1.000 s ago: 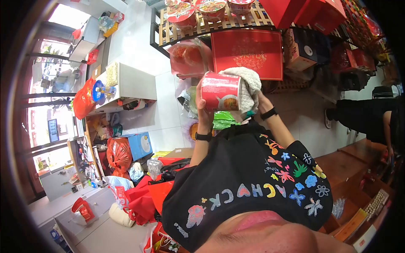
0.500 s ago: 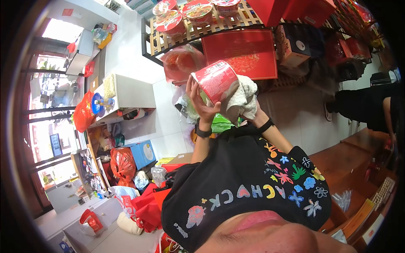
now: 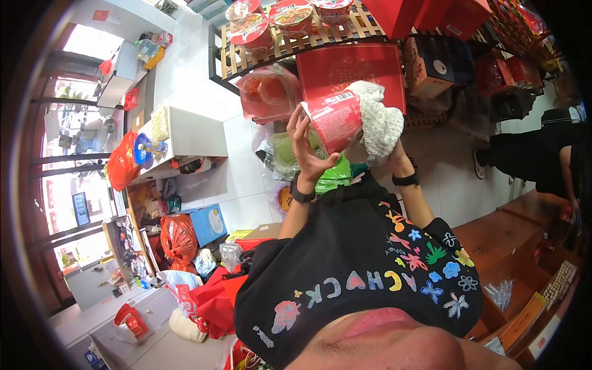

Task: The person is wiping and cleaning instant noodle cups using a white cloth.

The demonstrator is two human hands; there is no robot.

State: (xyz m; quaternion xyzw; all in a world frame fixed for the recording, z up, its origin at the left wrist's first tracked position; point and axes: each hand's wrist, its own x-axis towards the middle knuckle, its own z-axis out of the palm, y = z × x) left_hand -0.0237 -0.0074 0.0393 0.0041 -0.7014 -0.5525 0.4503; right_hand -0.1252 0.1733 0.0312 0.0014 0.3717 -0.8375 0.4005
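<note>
You hold a red cup (image 3: 336, 120) just above the middle of the frame, tipped on its side, with your left hand (image 3: 311, 148) at one end and a white cloth (image 3: 382, 126) against the other. Your left fingers are spread and curved round the cup's left end, with the thumb lower down near its underside; that wide grasp probably steadies the cup while leaving most of its printed wall and the barcode uncovered. Your right hand (image 3: 398, 153) sits low behind the cloth. Its fingers are hidden, so you cannot tell from here whether they are clenched in the fabric or lie flat. The cloth bunches over the cup's right end, and the right hand probably backs it there, so its push would meet the left hand's from the opposite side.

Both forearms reach up the frame from your black shirt (image 3: 345, 246), which likely keeps the cup clear of your chest and in easy sight. Behind the cup, at upper centre, is a flat red box (image 3: 314, 61). At the top of the frame, similar cups (image 3: 250, 34) stand upright on a slatted rack (image 3: 246, 69), presumably for a level, stable rest. A green bag (image 3: 336, 176) shows below the cup, apart from your grasp.
</note>
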